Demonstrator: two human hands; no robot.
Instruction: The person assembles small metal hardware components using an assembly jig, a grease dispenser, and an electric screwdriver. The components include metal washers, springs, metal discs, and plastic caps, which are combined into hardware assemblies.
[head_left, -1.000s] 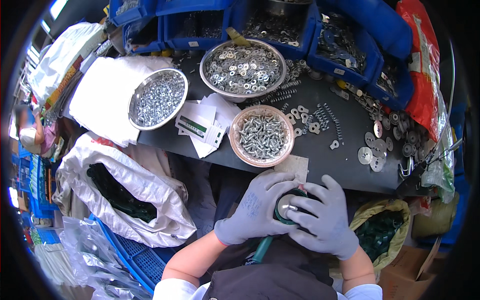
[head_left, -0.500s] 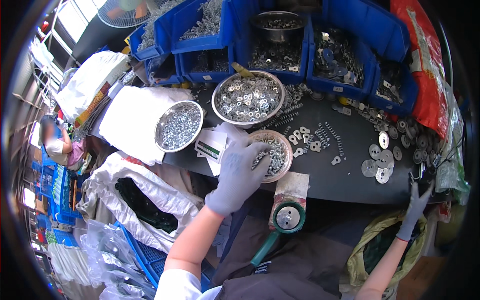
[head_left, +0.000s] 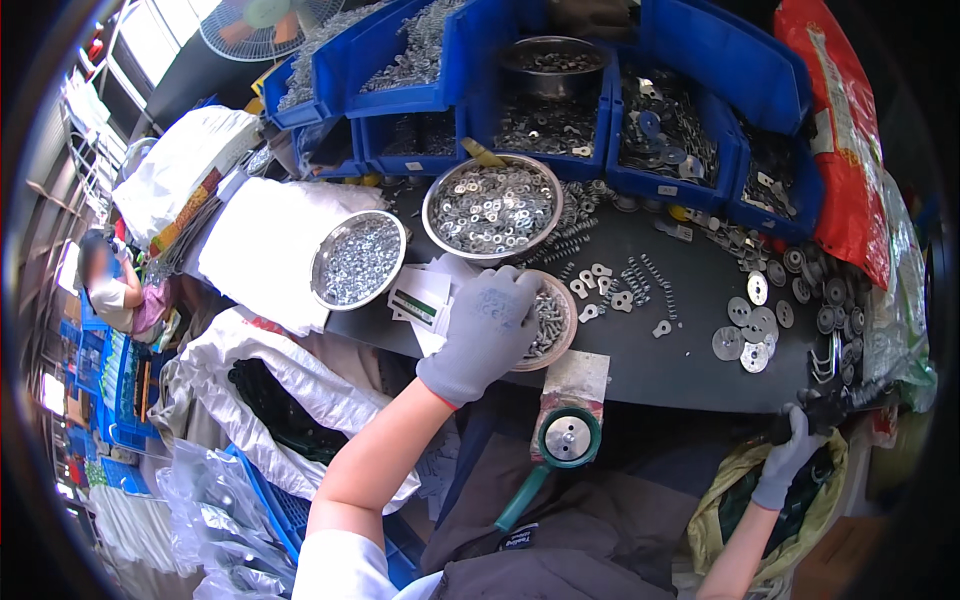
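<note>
My left hand (head_left: 485,330), in a grey glove, lies palm down over the left side of a small metal bowl of screws (head_left: 553,322) near the dark table's front edge. Its fingertips are bent into the bowl and hidden. My right hand (head_left: 788,458), also gloved, reaches to the lower right and grips a dark object (head_left: 826,408) at the table's right corner. A round green hand tool with a long handle (head_left: 566,440) rests on my lap below a small paper slip (head_left: 578,375), with neither hand on it.
A large bowl of washers (head_left: 492,205) and a bowl of small screws (head_left: 358,260) stand behind. Blue bins (head_left: 560,110) of hardware line the back. Loose washers, springs and brackets (head_left: 745,320) lie to the right. White sacks (head_left: 270,390) sit left; another person (head_left: 110,290) is far left.
Both hands left the green tool on my lap. The left hand moved up to the screw bowl; the right hand swung out to the table's right corner.
</note>
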